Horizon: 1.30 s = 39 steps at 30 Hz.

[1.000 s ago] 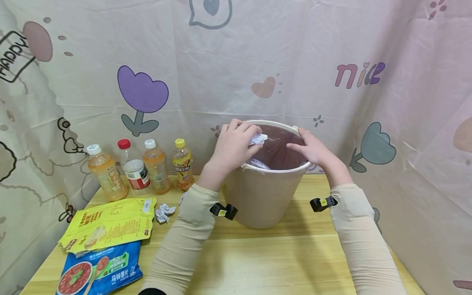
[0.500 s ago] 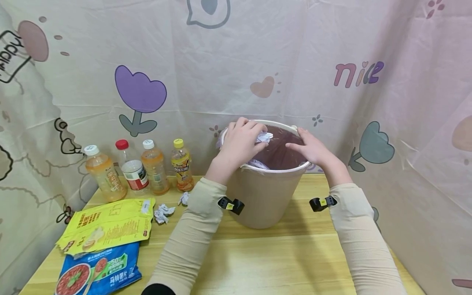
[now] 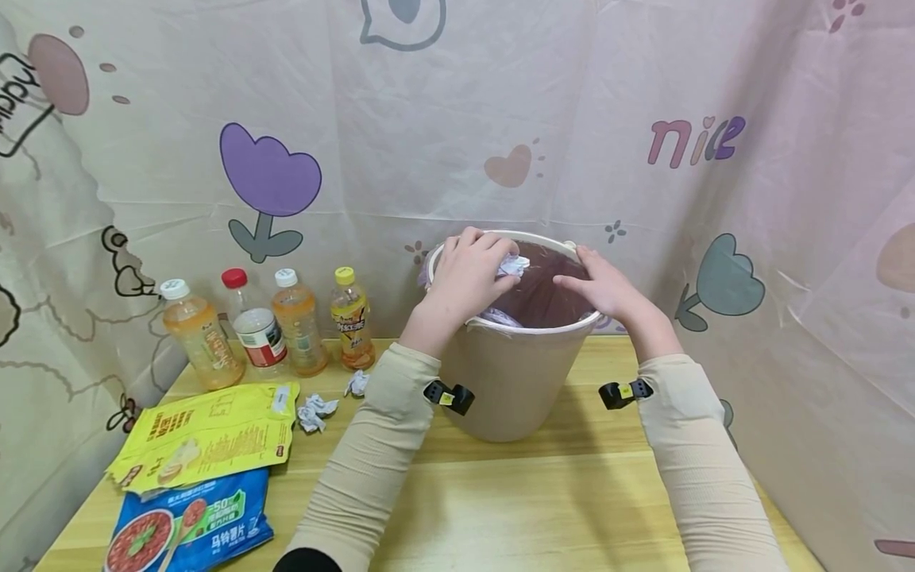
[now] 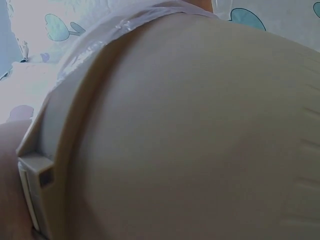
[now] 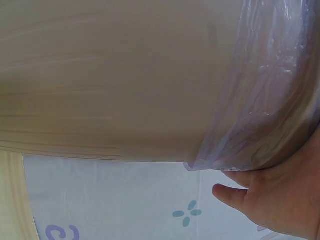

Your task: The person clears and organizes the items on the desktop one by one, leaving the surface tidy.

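A beige trash can (image 3: 507,389) with a clear plastic liner (image 3: 554,306) stands upright on the wooden table. Over the left part of its mouth, my left hand (image 3: 461,278) holds a crumpled piece of white paper (image 3: 513,264) between thumb and fingers. My right hand (image 3: 611,287) rests on the can's right rim, thumb above the opening and fingers outside; in the right wrist view its fingers (image 5: 232,195) are straight beside the liner's edge. The left wrist view is mostly filled by the can's wall (image 4: 190,130), and the paper is hidden there.
Two more crumpled papers (image 3: 315,413) lie left of my left sleeve. Behind them stand several drink bottles (image 3: 300,326). A yellow snack bag (image 3: 207,437) overlaps a blue one (image 3: 193,524) at the table's left. Printed cloth (image 3: 429,159) hangs behind and at both sides.
My left hand has shifted slightly right over the can with the paper, then stayed nearly still. A crumpled paper its sleeve was mostly covering now shows. My right hand has not visibly moved.
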{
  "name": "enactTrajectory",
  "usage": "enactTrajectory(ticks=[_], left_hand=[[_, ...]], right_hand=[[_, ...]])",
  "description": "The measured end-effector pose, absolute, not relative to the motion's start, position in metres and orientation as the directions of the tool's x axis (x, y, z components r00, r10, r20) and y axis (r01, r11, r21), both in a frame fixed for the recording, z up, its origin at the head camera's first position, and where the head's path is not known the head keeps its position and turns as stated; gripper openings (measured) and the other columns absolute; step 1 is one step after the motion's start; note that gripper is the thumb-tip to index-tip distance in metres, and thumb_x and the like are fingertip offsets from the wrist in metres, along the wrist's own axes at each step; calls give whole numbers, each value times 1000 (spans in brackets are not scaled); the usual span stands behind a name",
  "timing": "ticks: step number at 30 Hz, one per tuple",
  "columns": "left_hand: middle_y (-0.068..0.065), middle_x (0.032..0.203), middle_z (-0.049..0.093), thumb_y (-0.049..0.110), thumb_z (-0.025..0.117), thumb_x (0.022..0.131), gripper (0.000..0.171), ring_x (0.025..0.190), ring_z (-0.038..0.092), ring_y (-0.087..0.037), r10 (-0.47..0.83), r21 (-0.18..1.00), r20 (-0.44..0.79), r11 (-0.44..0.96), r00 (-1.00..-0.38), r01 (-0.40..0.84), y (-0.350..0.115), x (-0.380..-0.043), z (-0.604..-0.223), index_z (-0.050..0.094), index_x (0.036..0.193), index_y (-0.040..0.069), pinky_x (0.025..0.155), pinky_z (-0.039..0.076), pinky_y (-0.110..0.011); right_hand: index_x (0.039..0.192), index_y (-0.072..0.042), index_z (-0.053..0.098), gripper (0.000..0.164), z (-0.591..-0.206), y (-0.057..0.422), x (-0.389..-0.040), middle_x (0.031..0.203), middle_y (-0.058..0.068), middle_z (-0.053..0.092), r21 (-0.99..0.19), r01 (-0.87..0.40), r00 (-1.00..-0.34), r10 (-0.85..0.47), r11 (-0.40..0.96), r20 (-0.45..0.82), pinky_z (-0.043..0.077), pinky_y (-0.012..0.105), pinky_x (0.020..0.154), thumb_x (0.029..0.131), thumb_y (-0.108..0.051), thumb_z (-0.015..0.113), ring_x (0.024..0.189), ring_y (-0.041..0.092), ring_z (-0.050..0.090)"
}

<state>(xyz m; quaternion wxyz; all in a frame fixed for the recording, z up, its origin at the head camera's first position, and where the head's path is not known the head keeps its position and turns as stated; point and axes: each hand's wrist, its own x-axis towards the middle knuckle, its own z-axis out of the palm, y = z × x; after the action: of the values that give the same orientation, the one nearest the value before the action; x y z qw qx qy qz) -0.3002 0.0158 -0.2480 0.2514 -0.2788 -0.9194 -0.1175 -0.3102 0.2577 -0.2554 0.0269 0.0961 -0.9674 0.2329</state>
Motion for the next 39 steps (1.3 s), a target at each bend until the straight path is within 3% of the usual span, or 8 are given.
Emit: enactTrajectory(ticks=[15,39], left_hand=[[4,129,59,42,65,91,36,124,47,-23,453,30,574,821,-682,571,13,-293,-247,59,124,27,100,39,-45],[1,117,64,42,65,90,31,116,52,-24,400,24,762,769,-510,639,-22,-258,-257,67,113,21,94,40,-45]], right_hand=[[156,-3,10,81,-257,258,-311,162,23,9,-463,-194,-981,-162,865,109,14,63,118,98,-44,48,149,44,11],[155,-1,10,82,-257,259,-311,162,25,7,-444,-211,-977,-176,871,119,9,61,119,97,-44,49,150,44,6]])
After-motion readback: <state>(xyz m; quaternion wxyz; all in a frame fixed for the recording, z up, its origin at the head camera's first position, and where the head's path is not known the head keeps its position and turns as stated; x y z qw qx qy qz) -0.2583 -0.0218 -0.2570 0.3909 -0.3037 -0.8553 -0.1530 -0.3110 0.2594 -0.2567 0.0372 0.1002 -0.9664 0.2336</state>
